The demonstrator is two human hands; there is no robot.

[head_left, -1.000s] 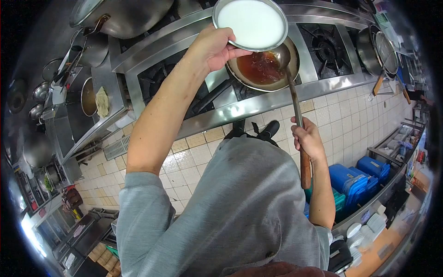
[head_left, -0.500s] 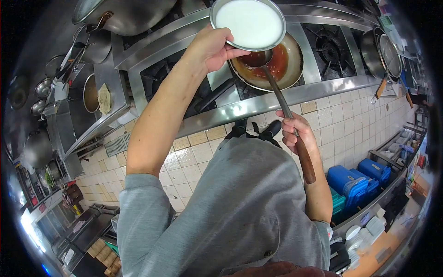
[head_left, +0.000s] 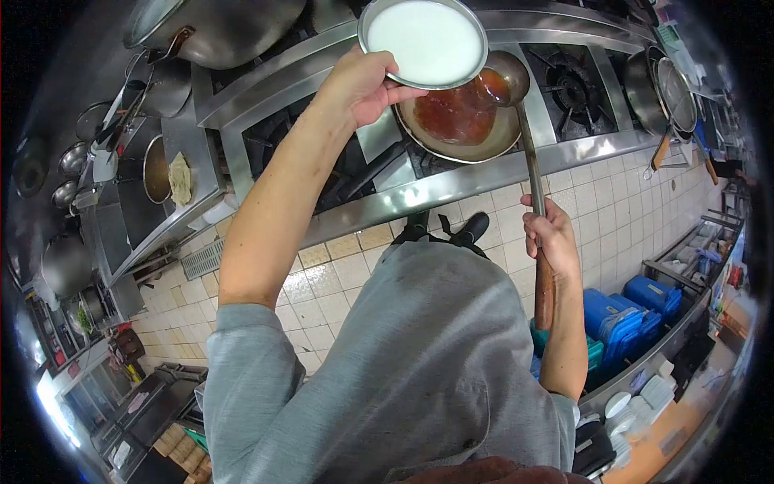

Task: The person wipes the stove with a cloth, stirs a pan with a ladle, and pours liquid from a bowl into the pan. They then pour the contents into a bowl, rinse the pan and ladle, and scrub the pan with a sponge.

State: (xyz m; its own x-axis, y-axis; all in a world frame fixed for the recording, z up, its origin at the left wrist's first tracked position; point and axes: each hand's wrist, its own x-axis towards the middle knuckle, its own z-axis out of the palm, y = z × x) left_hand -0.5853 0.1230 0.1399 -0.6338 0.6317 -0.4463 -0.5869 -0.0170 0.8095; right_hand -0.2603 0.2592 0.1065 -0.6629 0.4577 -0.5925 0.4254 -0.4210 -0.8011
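Observation:
My left hand (head_left: 375, 87) grips the near rim of a round metal bowl (head_left: 483, 58), thumb on top and fingers beneath. White liquid (head_left: 422, 40) fills much of it. Below and partly hidden by the bowl, a frying pan (head_left: 461, 152) with reddish-brown sauce (head_left: 451, 119) sits on the stove. My right hand (head_left: 551, 235) is closed around the long handle of a ladle (head_left: 528, 141). The ladle's cup (head_left: 514, 74) is over the pan's right edge, with some reddish sauce in it.
A bare burner (head_left: 576, 90) lies right of the pan, and the stove's steel front edge (head_left: 435, 189) runs before me. A large pot (head_left: 234, 32) stands at the upper left. Strainers (head_left: 677, 89) hang at the right. Blue bins (head_left: 617, 315) stand on the tiled floor.
My right hand has moved right and slightly down, taking the ladle's cup out of the sauce to the pan's right rim. The bowl has shifted slightly left.

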